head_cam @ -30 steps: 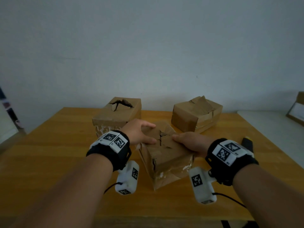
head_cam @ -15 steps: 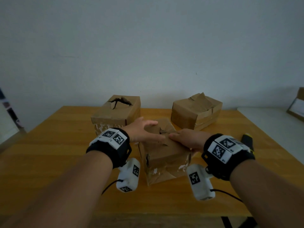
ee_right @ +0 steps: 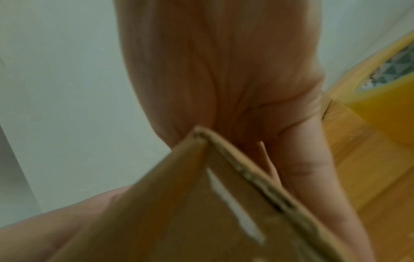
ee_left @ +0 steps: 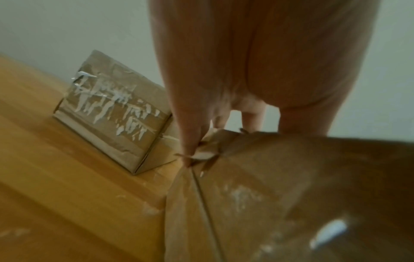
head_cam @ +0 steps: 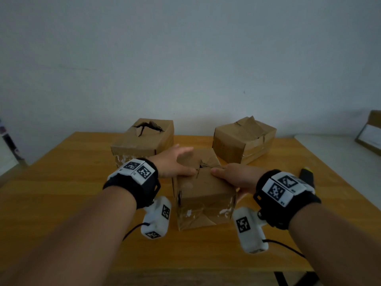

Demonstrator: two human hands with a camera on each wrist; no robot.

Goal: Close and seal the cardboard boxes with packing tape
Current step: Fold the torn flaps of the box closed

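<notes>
Box rotated between left hand, right hand; tape roll only right-wrist view.

tape roll: cut by right edge | far-right carton: cut off | dark tool: unclear

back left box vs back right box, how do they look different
The back left box has a dark torn hole in its top; the back right box has a crumpled flap sticking up. White residue streaks the left box's front; the right box shows a glossy tape band. Both are brown cardboard on the table.
</notes>
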